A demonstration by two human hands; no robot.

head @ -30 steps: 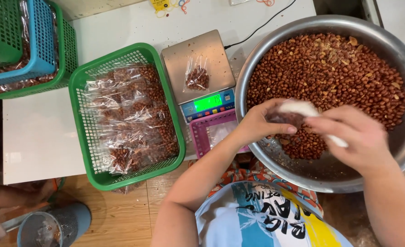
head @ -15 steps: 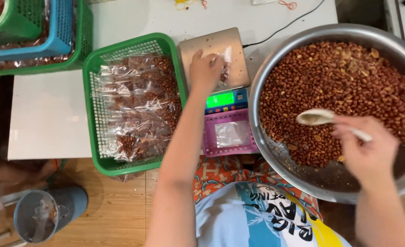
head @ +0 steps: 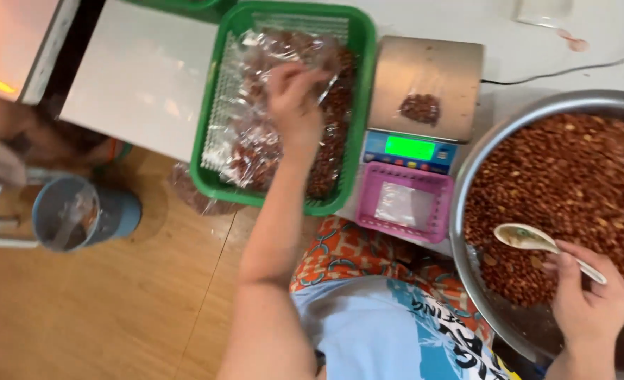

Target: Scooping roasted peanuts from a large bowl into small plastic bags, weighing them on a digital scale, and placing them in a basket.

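My left hand (head: 294, 98) reaches into the green basket (head: 360, 105). Its fingers are curled on a clear bag of peanuts (head: 324, 83) lying among several other filled clear bags (head: 255, 151). My right hand (head: 588, 304) holds a white spoon (head: 530, 238) by its handle over the near edge of the large steel bowl (head: 467, 211), which is heaped with red-brown peanuts (head: 572, 183). A small bag of peanuts (head: 421, 109) lies on the steel plate of the scale (head: 424, 63) between basket and bowl.
A pink tray (head: 368, 204) with empty clear bags sits in front of the scale's green display (head: 409, 148). The white table (head: 143, 77) lies to the left. A blue-grey cup (head: 108, 211) stands on the wooden floor (head: 115, 317). A black cable (head: 558, 74) runs behind the scale.
My left hand went from the scale plate over to the green basket, leaving a small bag on the scale. The right hand stays at the bowl with the spoon. The view shifted right.
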